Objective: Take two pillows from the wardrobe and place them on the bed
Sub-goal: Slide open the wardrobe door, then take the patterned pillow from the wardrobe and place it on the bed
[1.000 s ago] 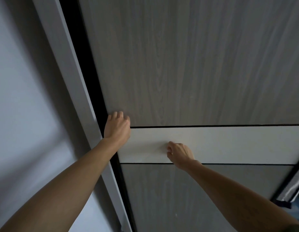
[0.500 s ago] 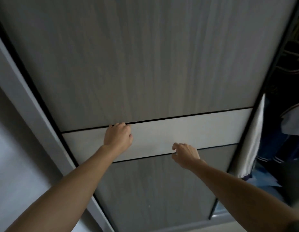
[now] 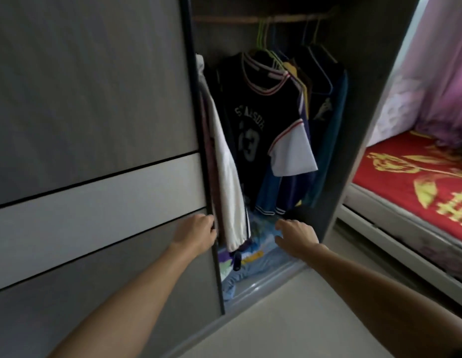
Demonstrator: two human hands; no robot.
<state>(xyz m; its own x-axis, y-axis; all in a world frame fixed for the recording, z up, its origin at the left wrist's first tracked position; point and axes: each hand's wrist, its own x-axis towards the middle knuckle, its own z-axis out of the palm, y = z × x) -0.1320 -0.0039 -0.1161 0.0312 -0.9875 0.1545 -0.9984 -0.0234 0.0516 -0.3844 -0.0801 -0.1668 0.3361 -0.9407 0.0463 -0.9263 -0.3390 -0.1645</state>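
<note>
The wardrobe's grey sliding door (image 3: 95,125) stands slid to the left, and the right compartment is exposed. My left hand (image 3: 197,235) curls its fingers around the door's right edge. My right hand (image 3: 295,236) hovers with fingers spread, holding nothing, just above a blue patterned soft bundle (image 3: 253,262) on the wardrobe floor. I cannot tell whether that bundle is a pillow. The bed (image 3: 416,182), with a red and gold cover, lies to the right of the wardrobe.
Dark jerseys and shirts (image 3: 266,130) hang from a rail over the bundle, and a white garment (image 3: 227,182) hangs beside the door edge. The wardrobe's dark side panel (image 3: 359,140) stands between the compartment and the bed. Pale floor (image 3: 289,319) lies below. A pink curtain (image 3: 441,63) hangs behind the bed.
The door has slid left and the view has swung right, exposing the hanging clothes and the bed. My left hand went to the door's edge; my right hand left the door and opened.
</note>
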